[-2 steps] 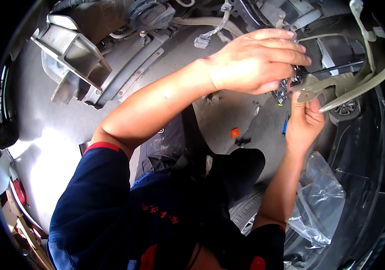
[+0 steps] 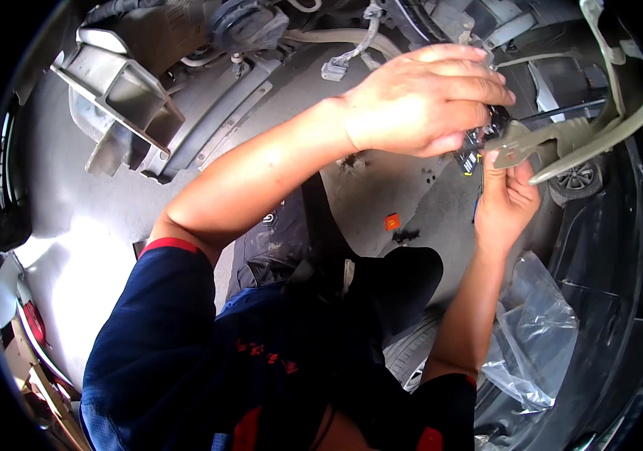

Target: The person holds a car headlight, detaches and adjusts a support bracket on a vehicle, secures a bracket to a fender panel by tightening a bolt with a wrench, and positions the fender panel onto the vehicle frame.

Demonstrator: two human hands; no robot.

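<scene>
My left hand [image 2: 430, 101] reaches across from the left, palm down, its fingers closed over a black plastic part [image 2: 473, 154] like a wiring connector, with small yellow and white marks. Most of that part is hidden under my fingers. Below it, my right hand [image 2: 508, 199] comes up with the thumb raised and the fingers curled. Its thumb tip meets the lower edge of an olive-green metal bracket [image 2: 562, 143] beside the black part; what lies in its fingers is hidden. A thin blue object [image 2: 475, 209] shows just left of my right hand.
Bare metal beams and a box-shaped bracket [image 2: 122, 90] stand at the upper left. A grey plug on a cable [image 2: 334, 70] hangs at the top. An orange piece [image 2: 392, 222] lies on the floor. Clear plastic sheeting [image 2: 535, 338] and a dark car body [image 2: 599, 248] are at the right.
The black part has tilted slightly, showing more of its marked lower end. The blue object is more covered by my right hand. Both hands have shifted barely to the left.
</scene>
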